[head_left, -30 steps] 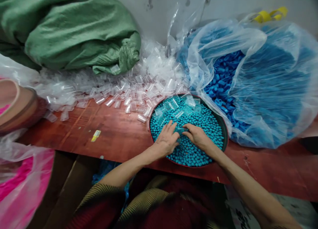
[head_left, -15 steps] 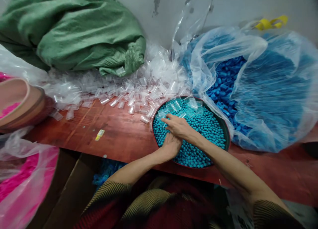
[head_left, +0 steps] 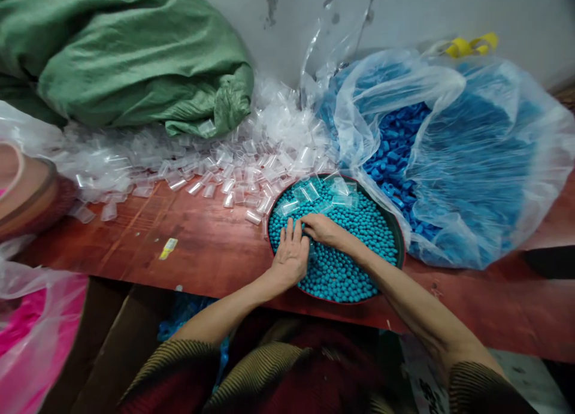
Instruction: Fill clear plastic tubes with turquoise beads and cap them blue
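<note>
A round dark basin [head_left: 399, 241] with a red rim holds many small turquoise balls [head_left: 344, 276]. On top of the balls lie several clear plastic pieces [head_left: 309, 192]. My left hand [head_left: 291, 255] is over the basin's left side, its fingers extended and pointing away from me. Just right of it, my right hand [head_left: 321, 229] has its fingers curled together close to my left fingertips. Something clear shows faintly beneath the right hand, but what the fingers pinch is too small to make out.
Loose clear pieces [head_left: 229, 186] are heaped behind the basin on the red table [head_left: 202, 240]. A green sack [head_left: 148, 66] stands back left, a bag of blue parts [head_left: 471, 162] right, a pinkish bowl [head_left: 27, 186] far left. Pink material [head_left: 31, 324] sits below the table's left edge.
My left hand has come out from under the right one and spread its fingers upward. The right hand's fingers have curled inward. The whole view has shifted slightly.
</note>
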The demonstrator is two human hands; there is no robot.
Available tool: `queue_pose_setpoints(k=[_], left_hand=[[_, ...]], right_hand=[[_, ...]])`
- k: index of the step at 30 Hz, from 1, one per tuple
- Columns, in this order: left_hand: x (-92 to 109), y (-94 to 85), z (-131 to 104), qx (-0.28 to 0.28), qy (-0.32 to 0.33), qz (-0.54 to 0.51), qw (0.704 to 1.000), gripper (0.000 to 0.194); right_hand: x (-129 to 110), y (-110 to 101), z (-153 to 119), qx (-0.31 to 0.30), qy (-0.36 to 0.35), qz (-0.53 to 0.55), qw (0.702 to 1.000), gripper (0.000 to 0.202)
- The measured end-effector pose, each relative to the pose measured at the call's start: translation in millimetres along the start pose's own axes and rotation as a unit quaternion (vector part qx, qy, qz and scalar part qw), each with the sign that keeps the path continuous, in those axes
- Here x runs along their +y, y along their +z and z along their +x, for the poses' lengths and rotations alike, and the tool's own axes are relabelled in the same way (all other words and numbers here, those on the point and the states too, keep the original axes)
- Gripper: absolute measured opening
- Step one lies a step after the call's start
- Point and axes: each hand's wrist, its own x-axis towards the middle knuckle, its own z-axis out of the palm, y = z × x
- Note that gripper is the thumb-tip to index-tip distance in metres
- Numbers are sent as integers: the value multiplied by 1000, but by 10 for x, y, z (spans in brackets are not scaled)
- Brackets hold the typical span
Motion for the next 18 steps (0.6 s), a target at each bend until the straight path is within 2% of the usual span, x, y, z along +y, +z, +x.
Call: queue_pose_setpoints(k=[4, 6, 10, 14, 16, 18], left_hand=[[-70, -44, 97, -35, -19, -34, 999, 35], [-86, -95, 97, -43, -14, -32, 998, 35], [-134, -229, -62, -53, 35, -10, 998, 32], [-247, -306, -215, -18, 40, 7, 999, 26], [-299, -294, -203, -4, 20, 10, 1000, 27], [-327, -254, -149, -12, 3, 7, 1000, 31]], right_hand=[[17, 34, -149, 76, 24, 13, 997, 26], [13, 21, -173, 89, 40, -9, 995, 31], [-18, 1, -135, 47, 11, -28, 998, 46], [-48, 39, -54, 54, -15, -36, 998, 58], [-76, 67, -1, 34, -38, -62, 997, 51], [-107, 92, 38, 9, -49, -83, 995, 35]])
